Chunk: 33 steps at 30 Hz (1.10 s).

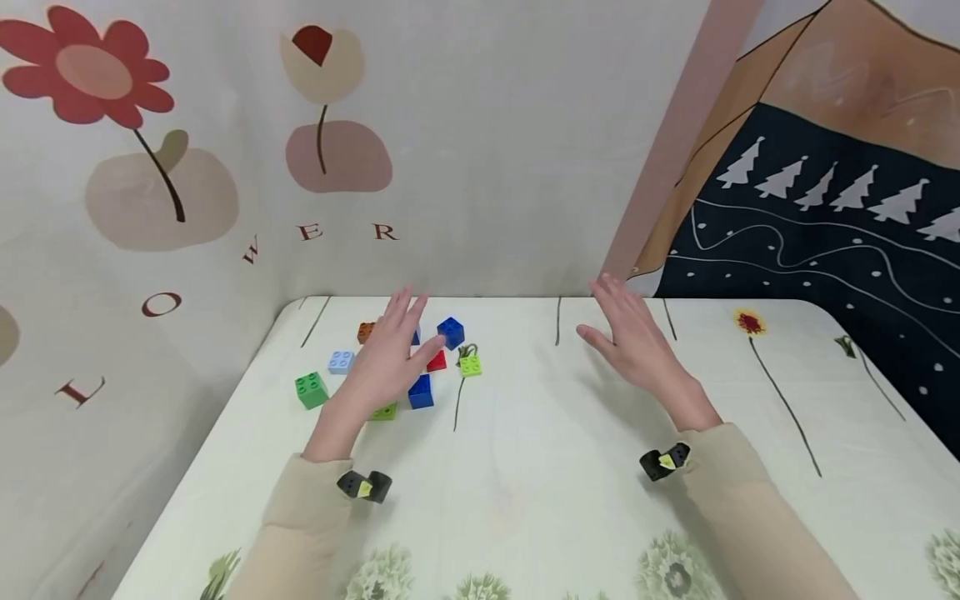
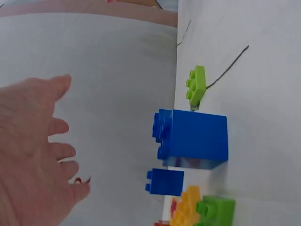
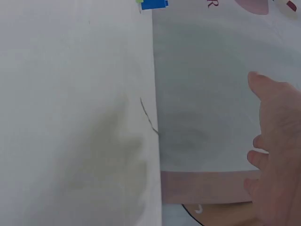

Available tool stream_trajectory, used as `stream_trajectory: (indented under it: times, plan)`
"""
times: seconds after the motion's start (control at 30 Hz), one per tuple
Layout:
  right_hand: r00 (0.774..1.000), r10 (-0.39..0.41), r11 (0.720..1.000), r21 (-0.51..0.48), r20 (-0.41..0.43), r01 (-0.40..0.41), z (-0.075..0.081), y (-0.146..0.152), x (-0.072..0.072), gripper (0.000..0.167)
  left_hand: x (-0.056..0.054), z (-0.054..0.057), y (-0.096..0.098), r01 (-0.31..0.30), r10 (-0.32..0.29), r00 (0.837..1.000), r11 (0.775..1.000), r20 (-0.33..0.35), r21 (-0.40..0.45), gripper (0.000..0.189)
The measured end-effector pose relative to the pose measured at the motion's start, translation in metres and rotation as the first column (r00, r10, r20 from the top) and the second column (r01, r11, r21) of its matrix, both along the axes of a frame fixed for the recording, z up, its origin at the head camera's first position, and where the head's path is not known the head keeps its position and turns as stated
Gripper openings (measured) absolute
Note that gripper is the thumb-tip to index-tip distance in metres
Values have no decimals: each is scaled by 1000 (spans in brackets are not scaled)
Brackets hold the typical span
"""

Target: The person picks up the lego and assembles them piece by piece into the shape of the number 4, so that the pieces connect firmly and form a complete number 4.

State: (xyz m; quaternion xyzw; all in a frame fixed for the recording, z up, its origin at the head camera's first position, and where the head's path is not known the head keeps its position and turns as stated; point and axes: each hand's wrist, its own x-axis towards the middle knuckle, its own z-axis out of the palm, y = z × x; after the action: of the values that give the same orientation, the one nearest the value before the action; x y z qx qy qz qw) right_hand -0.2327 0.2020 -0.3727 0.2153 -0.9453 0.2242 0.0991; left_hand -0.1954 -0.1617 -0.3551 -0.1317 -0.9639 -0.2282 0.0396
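My left hand [image 1: 385, 358] is held above a loose group of toy building bricks, fingers extended and nothing in it. Around it lie a green brick [image 1: 311, 390], a light blue brick [image 1: 341, 362], an orange-brown brick [image 1: 365, 332], a red brick [image 1: 437, 362], two blue bricks [image 1: 451, 332] and a flat lime brick [image 1: 470, 366]. Another lime brick [image 1: 384, 412] is partly covered by the wrist. In the left wrist view, a yellow brick [image 2: 186, 208] also shows. Off to the right, my right hand [image 1: 637, 337] hovers over the table with straight fingers, apart from every brick.
A white cloth with printed flowers covers the table [image 1: 525, 467]. Behind it hangs a pale curtain [image 1: 487, 150] with flower pictures and letters. A dark fabric with white trees [image 1: 825, 225] hangs at the right. Each wrist wears a small black device [image 1: 365, 486].
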Motion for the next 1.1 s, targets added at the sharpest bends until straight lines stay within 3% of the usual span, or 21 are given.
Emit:
stream_trajectory:
  times: [0.17, 0.43, 0.57, 0.7, 1.1]
  plan:
    - [991, 33, 992, -126, 128, -17, -10, -11, -9, 78, 8, -8, -14, -13, -15, 994, 970, 111, 243, 81]
    - [972, 88, 973, -227, 220, -36, -26, -41, -23, 78, 14, -25, -28, -59, -21, 985, 895, 172, 443, 82]
    - [955, 123, 968, -245, 270, -55, -31, -60, -29, 79, 13, -32, -35, -77, -32, 978, 865, 208, 495, 80]
    - [936, 172, 948, -308, 307, -73, -39, -78, -37, 79, 11, -37, -40, -93, -45, 967, 853, 250, 514, 80]
    - [897, 289, 865, -492, 335, -95, -57, -127, -55, 79, 15, -50, -41, -57, -93, 959, 861, 267, 505, 80]
